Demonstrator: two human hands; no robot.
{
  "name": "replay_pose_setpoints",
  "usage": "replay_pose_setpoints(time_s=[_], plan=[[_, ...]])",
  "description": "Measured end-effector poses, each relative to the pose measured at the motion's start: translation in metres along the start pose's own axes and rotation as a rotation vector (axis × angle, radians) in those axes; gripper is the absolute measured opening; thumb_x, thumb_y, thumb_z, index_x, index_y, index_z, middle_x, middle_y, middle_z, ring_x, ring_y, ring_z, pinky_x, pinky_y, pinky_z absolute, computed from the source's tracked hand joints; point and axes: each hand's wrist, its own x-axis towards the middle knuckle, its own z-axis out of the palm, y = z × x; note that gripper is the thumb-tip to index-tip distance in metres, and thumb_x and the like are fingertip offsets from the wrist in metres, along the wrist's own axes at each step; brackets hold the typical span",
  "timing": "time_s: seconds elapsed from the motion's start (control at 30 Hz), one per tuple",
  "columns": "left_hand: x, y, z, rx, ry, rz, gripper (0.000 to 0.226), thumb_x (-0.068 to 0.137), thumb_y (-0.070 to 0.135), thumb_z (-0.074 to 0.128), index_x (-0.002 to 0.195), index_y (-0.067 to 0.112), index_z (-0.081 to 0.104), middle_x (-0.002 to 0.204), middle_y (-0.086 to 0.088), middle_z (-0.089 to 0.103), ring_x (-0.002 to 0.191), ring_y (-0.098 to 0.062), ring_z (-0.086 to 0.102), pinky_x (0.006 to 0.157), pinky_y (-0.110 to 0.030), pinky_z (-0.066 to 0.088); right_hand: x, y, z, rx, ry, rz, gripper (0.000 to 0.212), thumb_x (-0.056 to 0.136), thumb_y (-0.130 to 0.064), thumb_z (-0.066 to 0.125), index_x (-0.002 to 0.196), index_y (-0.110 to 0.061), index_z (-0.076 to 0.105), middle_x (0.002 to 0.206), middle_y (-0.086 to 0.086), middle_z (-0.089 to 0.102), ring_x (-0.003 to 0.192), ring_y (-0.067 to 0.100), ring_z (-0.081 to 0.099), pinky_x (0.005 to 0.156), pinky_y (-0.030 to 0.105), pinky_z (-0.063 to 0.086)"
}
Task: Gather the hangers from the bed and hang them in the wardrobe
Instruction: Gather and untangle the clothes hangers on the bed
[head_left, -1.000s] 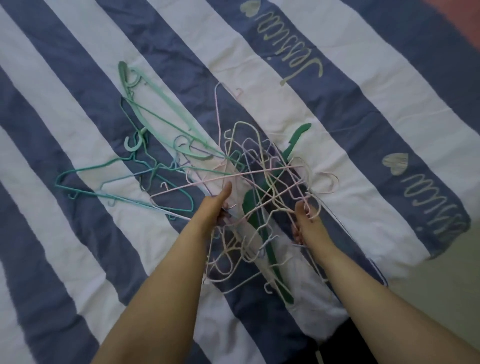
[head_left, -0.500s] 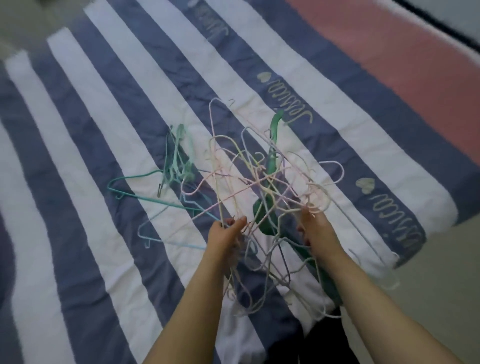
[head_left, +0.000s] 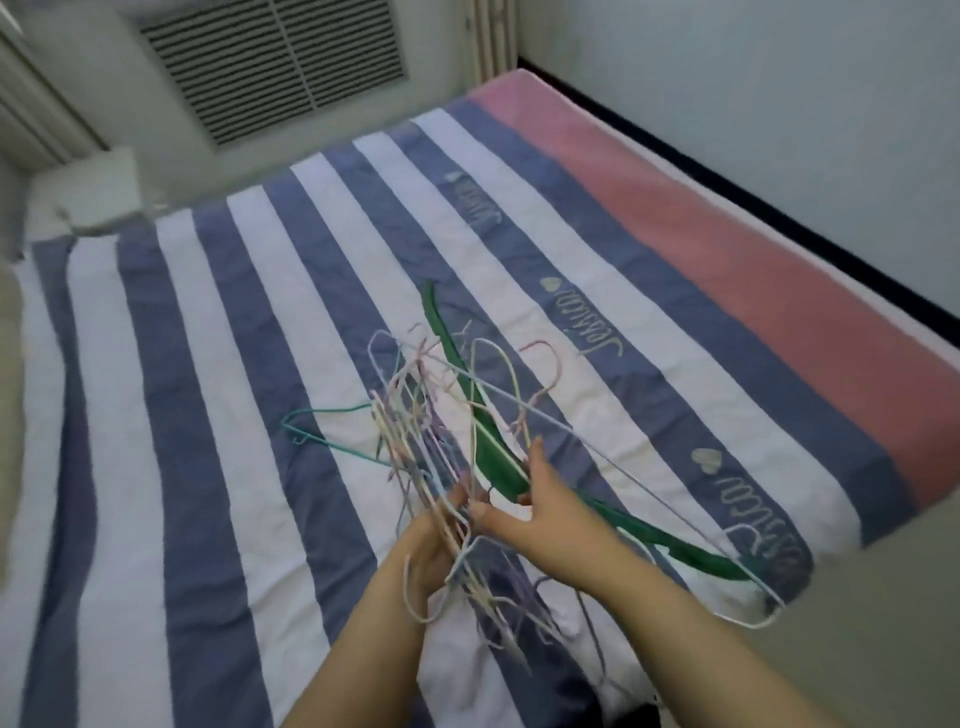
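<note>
A tangled bundle of thin pastel wire hangers (head_left: 415, 431) is lifted above the striped bed (head_left: 208, 364). My left hand (head_left: 434, 545) grips the bundle near its middle, fingers curled round several wires. My right hand (head_left: 530, 509) holds the wide dark green plastic hanger (head_left: 485, 441), which crosses the bundle and runs down to the right. A teal wire hanger (head_left: 317, 436) sticks out to the left of the bundle. A white wire hanger (head_left: 675, 514) reaches out to the lower right. No hangers show lying loose on the bed. The wardrobe is out of view.
The bed has a blue and white striped cover and a pink edge (head_left: 727, 249) along the right wall. A louvred vent (head_left: 275, 62) is on the far wall. A small white box (head_left: 104, 192) stands at the bed's far left corner. Floor (head_left: 857, 623) shows at right.
The bundle has come up off the bed and been squeezed narrower. The teal and mint hangers at the left have been drawn in. My head has risen, showing the far wall.
</note>
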Motion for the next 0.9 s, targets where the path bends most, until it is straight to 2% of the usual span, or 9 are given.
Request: replay_pose_setpoints(time_s=[0.07, 0.17, 0.27, 0.37, 0.47, 0.63, 0.73, 0.83, 0.9], plan=[[-0.015, 0.000, -0.001, -0.026, -0.025, 0.066, 0.045, 0.100, 0.035, 0.038, 0.135, 0.009, 0.048, 0.114, -0.012, 0.070, 0.076, -0.016, 0.070, 0.069, -0.029, 0.058, -0.003, -0.019, 0.011, -0.179, 0.064, -0.039, 0.117, 0.063, -0.083, 0.048, 0.149, -0.029, -0.010, 0.156, -0.001, 0.025, 0.135, 0.023, 0.040, 0.103, 0.041, 0.041], [-0.027, 0.001, -0.013, -0.149, -0.036, 0.193, 0.053, 0.071, 0.042, 0.075, 0.104, 0.001, 0.064, 0.086, -0.020, 0.072, 0.078, -0.025, 0.071, 0.072, -0.032, 0.057, -0.003, -0.035, 0.024, -0.482, 0.192, -0.151, 0.103, 0.077, -0.069, 0.047, 0.151, -0.019, -0.004, 0.156, 0.006, 0.025, 0.135, 0.028, 0.038, 0.104, 0.042, 0.039], [-0.040, 0.003, -0.040, -0.109, 0.046, 0.209, 0.028, 0.089, 0.025, 0.058, 0.103, 0.001, 0.056, 0.090, -0.018, 0.057, 0.081, -0.031, 0.056, 0.084, -0.038, 0.046, 0.002, -0.041, 0.031, -0.746, 0.304, -0.185, 0.090, 0.088, -0.060, 0.043, 0.151, -0.007, 0.004, 0.160, 0.012, 0.009, 0.142, 0.029, 0.025, 0.111, 0.042, 0.029], [-0.048, 0.013, -0.075, -0.029, 0.271, 0.234, 0.016, 0.087, 0.020, 0.060, 0.084, 0.004, 0.061, 0.089, -0.015, 0.057, 0.080, -0.029, 0.055, 0.089, -0.040, 0.044, 0.003, -0.045, 0.030, -0.729, 0.359, -0.332, 0.063, 0.091, -0.050, 0.045, 0.142, -0.014, 0.034, 0.145, 0.010, 0.043, 0.128, 0.028, 0.046, 0.099, 0.039, 0.043], [-0.063, 0.023, -0.105, -0.078, 0.402, 0.251, 0.017, 0.082, 0.014, 0.065, 0.074, -0.001, 0.066, 0.068, -0.017, 0.058, 0.059, -0.029, 0.051, 0.070, -0.039, 0.049, 0.009, -0.040, 0.021, -0.527, 0.358, -0.400, 0.036, 0.092, -0.042, 0.048, 0.123, -0.025, 0.054, 0.112, -0.004, 0.066, 0.102, 0.019, 0.062, 0.076, 0.034, 0.050], [-0.067, 0.028, -0.142, -0.176, 0.285, 0.160, 0.024, 0.090, 0.008, 0.055, 0.066, 0.005, 0.055, 0.034, -0.001, 0.039, 0.024, -0.007, 0.032, 0.029, -0.012, 0.030, 0.050, -0.008, 0.023, -0.344, 0.136, -0.115, 0.031, 0.093, -0.041, 0.048, 0.120, -0.026, 0.054, 0.101, -0.010, 0.064, 0.085, 0.011, 0.058, 0.069, 0.029, 0.048], [-0.065, 0.026, -0.151, -0.248, 0.225, 0.157, 0.022, 0.091, 0.007, 0.054, 0.073, 0.004, 0.067, 0.038, -0.001, 0.051, 0.025, -0.007, 0.041, 0.029, -0.012, 0.035, 0.082, 0.011, 0.039, -0.264, 0.003, 0.002, 0.042, 0.091, -0.043, 0.052, 0.126, -0.020, 0.050, 0.117, -0.001, 0.061, 0.100, 0.018, 0.059, 0.081, 0.032, 0.049], [-0.062, 0.019, -0.157, -0.337, 0.186, 0.182, 0.014, 0.091, 0.006, 0.050, 0.085, 0.002, 0.063, 0.070, -0.011, 0.074, 0.050, -0.018, 0.068, 0.049, -0.024, 0.057, 0.108, 0.025, 0.056, -0.139, -0.098, 0.062, 0.062, 0.090, -0.047, 0.053, 0.138, -0.010, 0.040, 0.140, 0.011, 0.047, 0.124, 0.026, 0.049, 0.096, 0.033, 0.041], [-0.059, 0.014, -0.158, -0.365, 0.131, 0.185, 0.015, 0.089, 0.009, 0.053, 0.082, 0.004, 0.066, 0.088, -0.012, 0.076, 0.063, -0.022, 0.072, 0.058, -0.030, 0.059, 0.123, 0.032, 0.063, -0.169, -0.081, 0.053, 0.072, 0.090, -0.053, 0.050, 0.143, -0.006, 0.033, 0.148, 0.013, 0.039, 0.134, 0.029, 0.040, 0.106, 0.035, 0.035]])
